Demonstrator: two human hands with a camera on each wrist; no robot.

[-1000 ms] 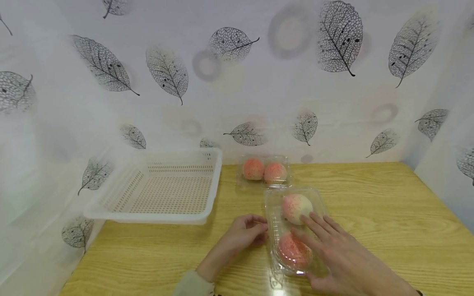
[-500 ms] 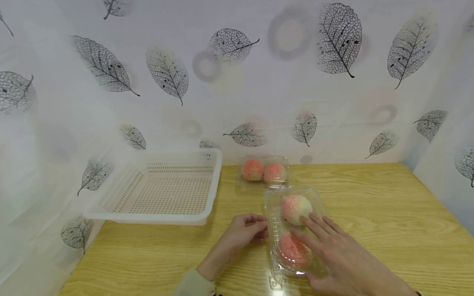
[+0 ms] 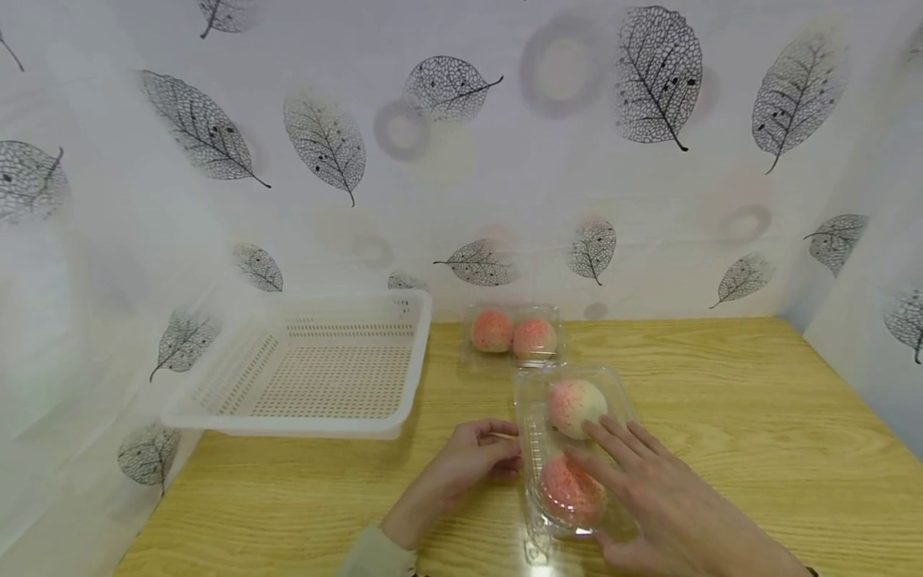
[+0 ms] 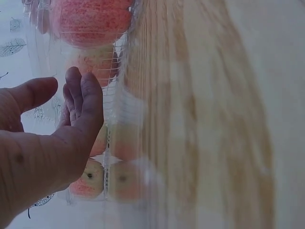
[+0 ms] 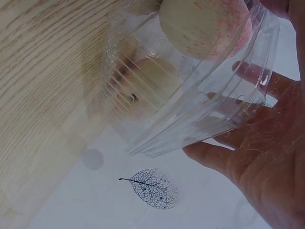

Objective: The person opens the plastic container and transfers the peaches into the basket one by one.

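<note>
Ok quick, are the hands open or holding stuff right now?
Left hand: open, beside the clear box, holding nothing.
Right hand: open, resting on that box.

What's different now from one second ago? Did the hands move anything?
Nothing has visibly moved, and nothing was picked up or let go. The right hand is still on the front box, the left hand still beside it. The back box and basket stayed put.

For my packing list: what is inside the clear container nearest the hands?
A paler fruit and a redder one lie inside the clear container. In the head view, the right hand hides part of its right side.
</note>
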